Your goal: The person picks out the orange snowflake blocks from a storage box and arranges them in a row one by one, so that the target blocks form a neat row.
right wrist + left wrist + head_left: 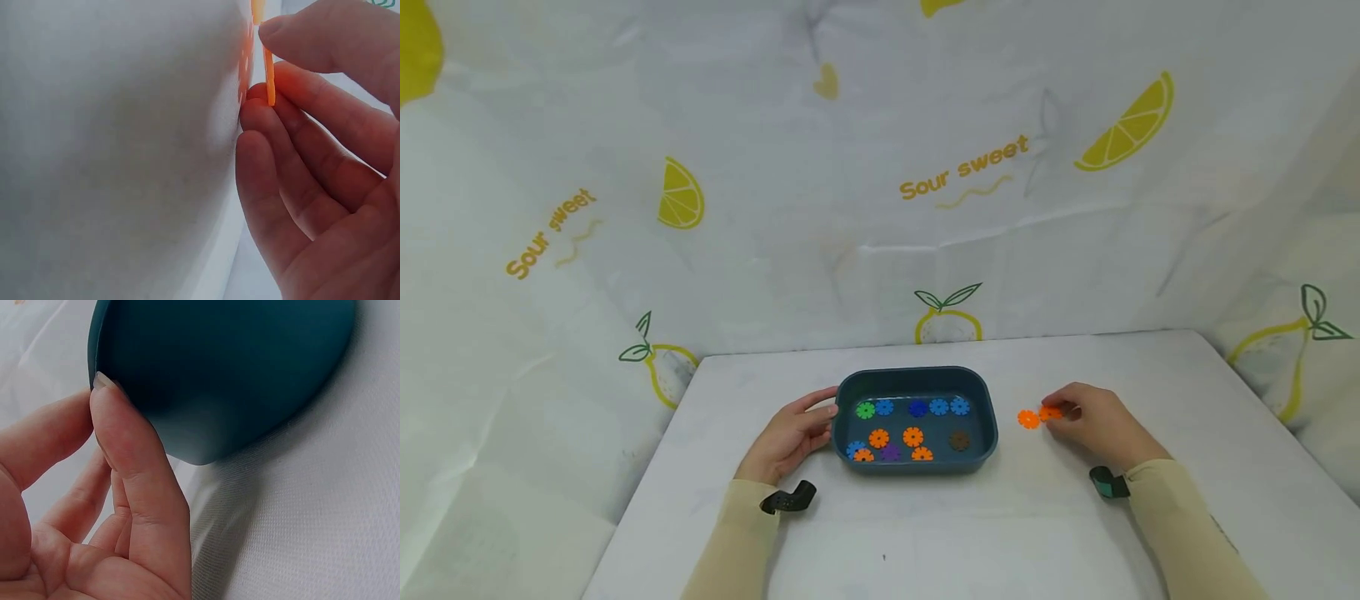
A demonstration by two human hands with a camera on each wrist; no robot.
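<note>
A dark teal plastic tub (917,468) holds several notched plastic discs, among them a green disc (865,409), a purple disc (891,452) and a brown disc (959,440). My left hand (786,437) pinches the tub's left rim between thumb and finger, as the left wrist view confirms on the tub wall (237,362). To the right of the tub, my right hand (1097,423) pinches an orange notched disc (1051,412), seen edge-on in the right wrist view (270,81). A second orange disc (1028,419) is just left of it; whether the two are joined I cannot tell.
The tub stands on a white-covered table (970,542). Behind it hangs a white cloth (775,275) with lemon prints, meeting the table's back edge. Black straps sit at both wrists, such as the left wrist band (790,498).
</note>
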